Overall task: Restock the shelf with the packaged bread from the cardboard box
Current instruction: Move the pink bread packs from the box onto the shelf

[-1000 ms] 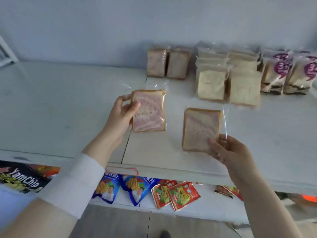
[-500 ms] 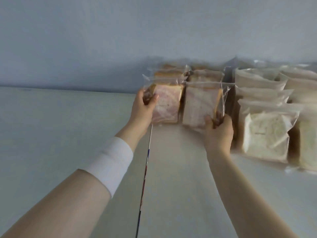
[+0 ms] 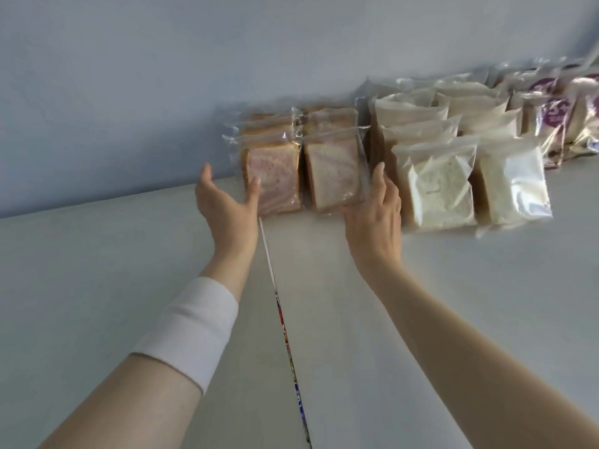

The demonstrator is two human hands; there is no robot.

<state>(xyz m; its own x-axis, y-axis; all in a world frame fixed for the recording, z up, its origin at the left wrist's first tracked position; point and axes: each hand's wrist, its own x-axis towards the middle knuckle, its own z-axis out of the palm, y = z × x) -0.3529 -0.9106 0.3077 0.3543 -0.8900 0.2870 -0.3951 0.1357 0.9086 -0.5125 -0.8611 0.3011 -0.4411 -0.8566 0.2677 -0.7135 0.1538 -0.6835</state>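
Bread packs sit at the back of the shelf (image 3: 129,286): left swirl pack (image 3: 275,179) and right swirl pack (image 3: 334,173), upright, side by side. Our left hand (image 3: 227,205) is spread wide, thumb at the left swirl pack's front, gripping nothing. Our right hand (image 3: 376,218), fingers straight, lies along the right swirl pack's wrapper.

Wrapped in clear film, the pink-marbled left pack (image 3: 275,179) and right pack (image 3: 334,176) are standing upright, side by side on the white shelf (image 3: 97,286), just beside pale bread packs (image 3: 437,186).
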